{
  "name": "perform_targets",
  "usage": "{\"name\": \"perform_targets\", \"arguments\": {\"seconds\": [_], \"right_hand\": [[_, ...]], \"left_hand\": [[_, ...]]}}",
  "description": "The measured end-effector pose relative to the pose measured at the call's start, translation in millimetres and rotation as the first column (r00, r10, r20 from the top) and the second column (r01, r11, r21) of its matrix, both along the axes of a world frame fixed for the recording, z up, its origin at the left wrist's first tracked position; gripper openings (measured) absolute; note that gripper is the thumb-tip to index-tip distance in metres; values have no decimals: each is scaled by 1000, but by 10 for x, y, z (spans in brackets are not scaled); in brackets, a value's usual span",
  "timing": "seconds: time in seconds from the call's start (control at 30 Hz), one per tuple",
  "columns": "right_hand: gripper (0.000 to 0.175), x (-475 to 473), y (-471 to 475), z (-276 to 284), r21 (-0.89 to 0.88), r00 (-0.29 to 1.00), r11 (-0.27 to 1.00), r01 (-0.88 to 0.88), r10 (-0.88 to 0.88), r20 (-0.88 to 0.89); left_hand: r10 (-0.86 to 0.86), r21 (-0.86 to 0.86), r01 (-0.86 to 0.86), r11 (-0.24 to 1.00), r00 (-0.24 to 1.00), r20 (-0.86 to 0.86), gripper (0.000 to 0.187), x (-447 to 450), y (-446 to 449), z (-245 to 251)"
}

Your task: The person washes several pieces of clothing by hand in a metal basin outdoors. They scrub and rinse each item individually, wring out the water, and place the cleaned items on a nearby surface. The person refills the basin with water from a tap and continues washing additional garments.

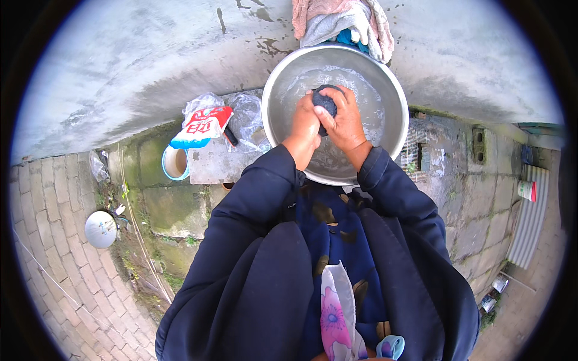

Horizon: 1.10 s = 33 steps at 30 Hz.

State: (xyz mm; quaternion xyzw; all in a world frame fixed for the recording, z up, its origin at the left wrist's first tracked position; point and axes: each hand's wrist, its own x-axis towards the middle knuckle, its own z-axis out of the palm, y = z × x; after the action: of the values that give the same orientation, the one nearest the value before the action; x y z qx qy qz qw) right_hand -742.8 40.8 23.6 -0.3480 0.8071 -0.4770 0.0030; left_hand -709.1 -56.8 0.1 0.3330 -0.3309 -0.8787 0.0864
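Observation:
A large metal basin [289, 149] holds cloudy, sudsy water [334, 158]. Over it, a wadded dark grey cloth [326, 100] is squeezed between both hands. My left hand [305, 122] grips its left side, the fingers mostly hidden behind it. My right hand [345, 118] wraps the right side, with the thumb across the front and the fingers over the top. Whether the cloth's lower end touches the water I cannot tell. Against the basin's far rim lies a pile of pink and grey towels [336, 22] with a blue cloth [347, 37] among them.
Left of the basin a concrete slab [216, 164] bears a red, white and blue plastic packet [204, 126] with writing and clear plastic bags [247, 122]. A bucket [175, 162] stands beside the slab. A concrete wall [180, 58] rises behind. A metal grate [413, 149] lies to the right.

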Motion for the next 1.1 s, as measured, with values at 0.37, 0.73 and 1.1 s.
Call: {"name": "perform_targets", "arguments": {"seconds": [0.37, 0.73, 1.1], "right_hand": [[29, -240, -32, -331, -180, 731, 954, 241, -57, 680], [36, -242, -41, -116, -212, 273, 905, 368, 113, 955], [42, -727, 1200, 401, -411, 650, 826, 387, 72, 757]], "left_hand": [[-73, -780, 127, 613, 992, 104, 35, -103, -27, -118], [-309, -936, 138, 323, 950, 33, 34, -87, -294, 19], [708, -210, -702, 680, 704, -60, 49, 1919, -1717, -333]]}}
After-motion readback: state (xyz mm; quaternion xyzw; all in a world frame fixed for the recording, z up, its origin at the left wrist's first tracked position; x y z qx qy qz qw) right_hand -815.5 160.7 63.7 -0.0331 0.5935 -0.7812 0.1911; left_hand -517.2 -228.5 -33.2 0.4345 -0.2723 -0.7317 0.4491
